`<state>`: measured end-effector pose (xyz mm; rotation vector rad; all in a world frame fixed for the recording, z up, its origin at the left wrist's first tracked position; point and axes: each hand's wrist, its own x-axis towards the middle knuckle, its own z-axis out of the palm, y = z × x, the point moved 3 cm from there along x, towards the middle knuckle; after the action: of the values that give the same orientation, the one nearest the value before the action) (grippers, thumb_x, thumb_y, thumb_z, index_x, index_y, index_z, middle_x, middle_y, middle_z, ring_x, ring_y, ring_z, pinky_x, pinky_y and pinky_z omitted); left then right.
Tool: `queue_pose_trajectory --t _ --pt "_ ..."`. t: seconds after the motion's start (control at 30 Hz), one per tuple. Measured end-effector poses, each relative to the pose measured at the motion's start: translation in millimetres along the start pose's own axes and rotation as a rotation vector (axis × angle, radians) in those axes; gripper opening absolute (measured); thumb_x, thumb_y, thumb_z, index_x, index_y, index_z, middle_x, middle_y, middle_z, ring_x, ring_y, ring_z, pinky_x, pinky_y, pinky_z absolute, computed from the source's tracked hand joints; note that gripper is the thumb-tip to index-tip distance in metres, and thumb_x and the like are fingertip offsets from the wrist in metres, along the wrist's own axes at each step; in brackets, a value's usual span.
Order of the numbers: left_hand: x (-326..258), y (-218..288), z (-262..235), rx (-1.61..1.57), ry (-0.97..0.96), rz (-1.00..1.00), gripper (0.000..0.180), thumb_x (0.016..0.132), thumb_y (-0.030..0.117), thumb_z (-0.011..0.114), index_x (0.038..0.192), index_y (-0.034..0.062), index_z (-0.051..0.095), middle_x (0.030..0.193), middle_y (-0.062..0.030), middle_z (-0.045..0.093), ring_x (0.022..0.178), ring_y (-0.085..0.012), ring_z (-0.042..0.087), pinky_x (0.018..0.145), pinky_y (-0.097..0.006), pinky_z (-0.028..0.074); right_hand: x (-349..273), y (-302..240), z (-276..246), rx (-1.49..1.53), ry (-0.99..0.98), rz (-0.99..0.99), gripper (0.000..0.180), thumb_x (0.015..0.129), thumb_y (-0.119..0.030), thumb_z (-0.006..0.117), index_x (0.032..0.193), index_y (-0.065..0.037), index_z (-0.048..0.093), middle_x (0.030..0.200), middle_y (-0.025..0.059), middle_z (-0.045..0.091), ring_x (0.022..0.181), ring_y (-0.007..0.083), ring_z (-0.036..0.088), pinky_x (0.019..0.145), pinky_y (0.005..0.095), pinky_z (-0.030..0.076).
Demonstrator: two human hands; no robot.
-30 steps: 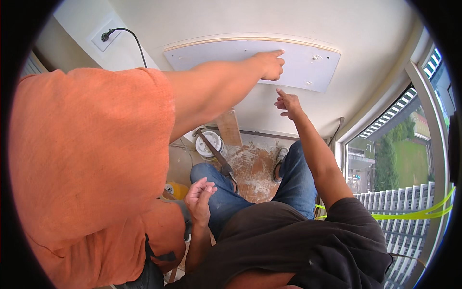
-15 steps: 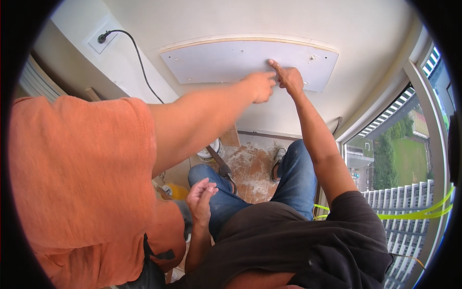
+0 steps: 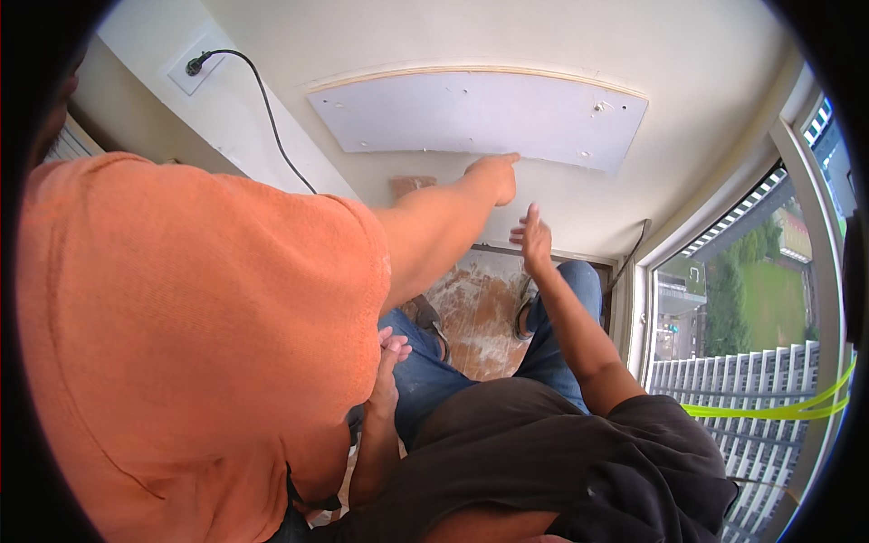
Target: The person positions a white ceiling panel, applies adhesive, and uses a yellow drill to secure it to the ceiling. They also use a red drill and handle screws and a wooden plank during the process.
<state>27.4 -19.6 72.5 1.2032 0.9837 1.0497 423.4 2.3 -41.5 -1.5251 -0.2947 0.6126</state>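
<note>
A white board (image 3: pixel 489 113) with a pale plywood edge is fixed to the wall ahead, with screw holes and chipped spots on its face. My right hand (image 3: pixel 534 240) is held up just below the board, thumb and fingers stretched out, touching nothing. Close to my left thigh is my left hand (image 3: pixel 387 366), palm up and without anything visible in it. Its fingers are loosely apart, and an orange sleeve partly covers it. The co-worker's hand (image 3: pixel 495 176) reaches from the left, its index finger pointing at the board's lower edge.
The co-worker in an orange shirt (image 3: pixel 199 308) fills the left side, close against my left arm. A black cable (image 3: pixel 272 127) runs down from a wall socket (image 3: pixel 193 65). At the right stands a window (image 3: pixel 724 299) with yellow-green straps (image 3: pixel 769 410). White smears cover the floor (image 3: pixel 475 308).
My right hand has come down off the board, back toward me. The co-worker has leaned further in, the pointing hand now at the board's lower edge, the sleeve partly covering my left hand.
</note>
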Motion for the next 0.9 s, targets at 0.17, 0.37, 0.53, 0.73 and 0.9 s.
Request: queue_pose_trajectory --t 0.17,0.37,0.53,0.73,0.9 --pt "1.5 -15.1 2.1 0.009 -0.051 -0.041 0.034 0.094 0.007 0.065 0.124 -0.0097 0.063 0.101 -0.0177 0.073 0.079 -0.0208 0.072 0.073 -0.03 0.059 -36.0 98.8 -5.2 -0.209 -0.252 -0.013 0.083 0.1 -0.066 0.054 0.127 0.013 0.06 0.099 0.0214 0.071 0.085 0.0254 0.069 0.073 0.035 0.058" --pt "-3.2 -18.9 13.3 -0.023 -0.07 -0.056 0.033 0.096 0.005 0.066 0.125 -0.01 0.063 0.102 -0.0172 0.073 0.081 -0.0198 0.072 0.075 -0.029 0.059 -107.8 134.5 12.0 -0.16 -0.589 0.011 0.088 0.101 -0.047 0.065 0.157 0.011 0.029 0.117 0.0224 0.069 0.1 0.0246 0.069 0.075 0.0346 0.058" --pt "-6.1 -14.6 12.4 0.024 -0.079 -0.059 0.035 0.096 0.005 0.067 0.127 -0.0099 0.061 0.103 -0.0167 0.073 0.082 -0.0197 0.072 0.076 -0.028 0.059 -99.2 191.8 -4.1 -0.2 -0.537 0.117 0.071 0.097 -0.037 0.072 0.145 0.011 0.049 0.089 0.0159 0.071 0.072 0.018 0.066 0.066 0.0317 0.055" --pt "-10.8 -19.4 8.3 0.001 -0.051 -0.088 0.037 0.096 0.008 0.069 0.128 -0.0102 0.061 0.104 -0.0174 0.073 0.084 -0.0201 0.073 0.076 -0.029 0.059 -96.4 198.0 -4.4 -0.337 -0.565 0.177 0.067 0.094 -0.034 0.074 0.139 0.012 0.055 0.104 0.023 0.074 0.077 0.0217 0.072 0.069 0.0339 0.057" --pt "-11.4 -22.5 10.2 0.029 -0.061 -0.086 0.037 0.096 0.008 0.068 0.127 -0.0099 0.062 0.104 -0.0175 0.073 0.085 -0.0213 0.073 0.076 -0.03 0.059 -91.7 206.8 -7.2 -0.424 -0.674 0.182 0.071 0.097 -0.031 0.072 0.142 0.017 0.048 0.116 0.0265 0.071 0.089 0.0277 0.074 0.071 0.0342 0.059"
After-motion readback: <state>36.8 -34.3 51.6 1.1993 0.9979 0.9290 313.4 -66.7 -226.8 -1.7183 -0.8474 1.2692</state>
